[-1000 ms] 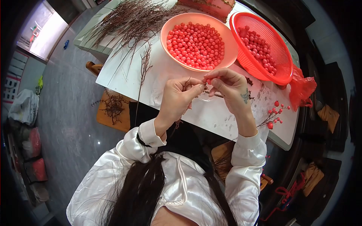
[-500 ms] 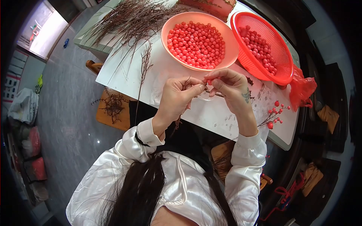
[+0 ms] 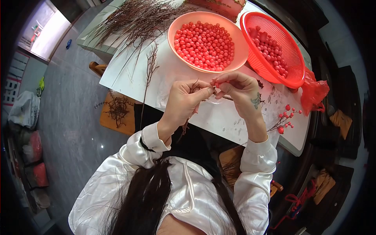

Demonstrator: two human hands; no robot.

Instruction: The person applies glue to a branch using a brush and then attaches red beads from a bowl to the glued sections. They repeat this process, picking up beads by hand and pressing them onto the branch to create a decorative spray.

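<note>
My left hand (image 3: 188,97) is closed around a thin brown artificial twig (image 3: 184,127), whose lower end hangs below the palm. Just to its right, my right hand (image 3: 239,89) pinches a small red artificial berry (image 3: 217,84) between thumb and fingers. The fingertips of both hands meet at the twig's tip, and the fingers partly hide the berry. Beyond the hands stands a pale pink bowl (image 3: 239,58) full of loose red berries (image 3: 203,45). A finished-looking berry sprig (image 3: 285,119) lies on the table to the right of my right hand.
A red plastic basket (image 3: 291,43) with more berries stands at the back right, a red plastic bag (image 3: 315,92) beside it. A heap of bare twigs (image 3: 137,19) covers the back left of the white table (image 3: 125,74). More twigs (image 3: 117,109) rest on a wooden stool.
Both hands stay almost in place. The right fingers have shifted slightly around the berry at the twig's tip, and less of the berry shows.
</note>
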